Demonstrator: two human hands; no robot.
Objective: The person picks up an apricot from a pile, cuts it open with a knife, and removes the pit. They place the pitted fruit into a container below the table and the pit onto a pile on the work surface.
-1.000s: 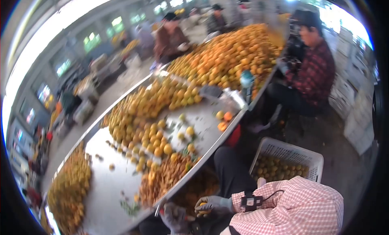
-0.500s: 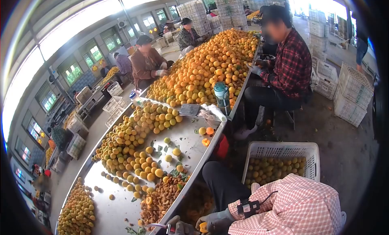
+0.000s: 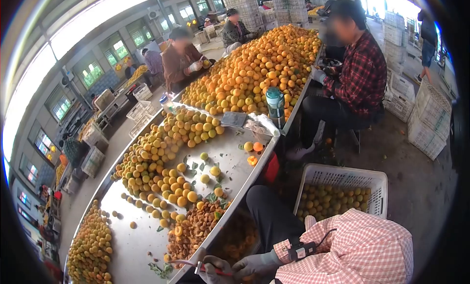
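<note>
Fruit, small, round and yellow-orange, is the work in hand, seen from the head camera only. Both hands sit at the bottom edge of the frame, gloved in grey and close together. Left hand (image 3: 214,268) is closed round a red-handled tool (image 3: 198,267) whose thin blade points away toward the worktop (image 3: 134,237). Right hand (image 3: 255,264), in a pink checked sleeve (image 3: 352,252) with a small black device (image 3: 299,250) strapped at the wrist, is curled against the left; whether it grips a fruit cannot be told, the palm being hidden. Just ahead of the left hand lies a heap of brownish cut pieces (image 3: 193,231), and beyond it loose whole fruit (image 3: 169,183) with scattered leaves. To the right of the right hand stands a white slatted crate (image 3: 342,178) part filled with fruit. Far ahead, a large pile of orange fruit (image 3: 254,73) with seated people either side, and a teal bottle (image 3: 275,103) at the worktop's edge. Judgement on handling: each fruit looks light, thin-skinned and fairly soft, so easily bruised or squashed; likely slick once cut. Best held by fingertips around the middle, light pressure, seam turned to the blade, fingers kept off the cutting line.
</note>
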